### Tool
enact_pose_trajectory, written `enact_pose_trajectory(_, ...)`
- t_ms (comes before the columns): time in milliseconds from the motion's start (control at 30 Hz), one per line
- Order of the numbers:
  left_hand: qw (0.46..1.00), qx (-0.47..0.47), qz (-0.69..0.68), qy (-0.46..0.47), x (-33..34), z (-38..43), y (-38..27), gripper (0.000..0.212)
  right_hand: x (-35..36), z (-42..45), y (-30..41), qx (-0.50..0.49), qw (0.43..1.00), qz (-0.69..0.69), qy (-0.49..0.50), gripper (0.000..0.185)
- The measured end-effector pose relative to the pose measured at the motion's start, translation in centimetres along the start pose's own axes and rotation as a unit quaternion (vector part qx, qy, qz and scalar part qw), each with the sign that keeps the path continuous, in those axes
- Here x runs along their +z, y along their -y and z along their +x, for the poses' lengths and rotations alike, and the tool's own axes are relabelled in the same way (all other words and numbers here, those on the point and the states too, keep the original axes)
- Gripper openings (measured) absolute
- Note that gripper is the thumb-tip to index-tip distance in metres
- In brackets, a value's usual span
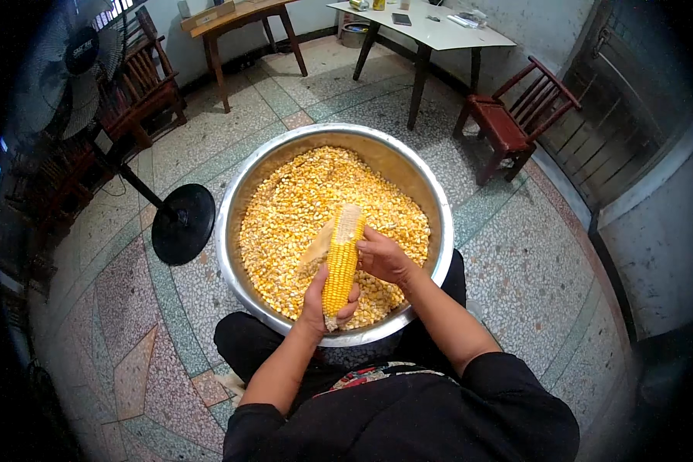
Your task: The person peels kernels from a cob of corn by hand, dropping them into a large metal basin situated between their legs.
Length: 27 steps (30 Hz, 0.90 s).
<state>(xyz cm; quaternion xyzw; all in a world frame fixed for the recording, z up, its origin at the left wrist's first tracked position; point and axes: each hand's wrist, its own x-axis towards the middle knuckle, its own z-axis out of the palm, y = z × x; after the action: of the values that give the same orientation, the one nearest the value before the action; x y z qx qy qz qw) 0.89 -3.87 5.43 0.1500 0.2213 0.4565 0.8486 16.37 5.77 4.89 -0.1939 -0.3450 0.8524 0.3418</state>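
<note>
A large round metal basin (225, 254) stands before me, heaped with loose yellow corn kernels (323, 179). My left hand (317, 297) is closed around the lower end of an ear of dried corn (342, 265), which tilts slightly to the right at its top. Bare cob shows at the upper part of the ear, while yellow kernels cover the lower part. The fingers of my right hand (381, 254) rest against the ear's upper right side; whether they grip it is unclear. Behind the ear, a pale flat thing (317, 245) lies on the kernels, partly hidden.
A standing fan's round black base (183, 224) is left of the basin, near wooden chairs (144, 75). A red wooden chair (499, 124) stands at the upper right. Farther back are a white-topped table (433, 29) and a wooden table (242, 14). My knees flank the basin's near side.
</note>
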Motion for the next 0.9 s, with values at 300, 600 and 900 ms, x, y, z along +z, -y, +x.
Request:
enact_pose_trajectory(300,0.986,0.043,0.132,-0.092,-0.8,0.7,1.6,0.049,-0.1,1.1,-3.4,-0.079,0.993,0.019,-0.085,0.041)
enact_pose_trajectory(600,0.947,0.079,0.268,-0.161,-0.7,1.6,2.2,0.042,-1.8,1.9,-4.7,-0.065,0.978,-0.084,-0.181,0.044)
enact_pose_trajectory(900,0.998,-0.057,-0.016,-0.007,-0.2,0.0,-0.5,0.055,-0.5,-0.2,-0.1,0.009,0.998,0.052,0.014,0.054)
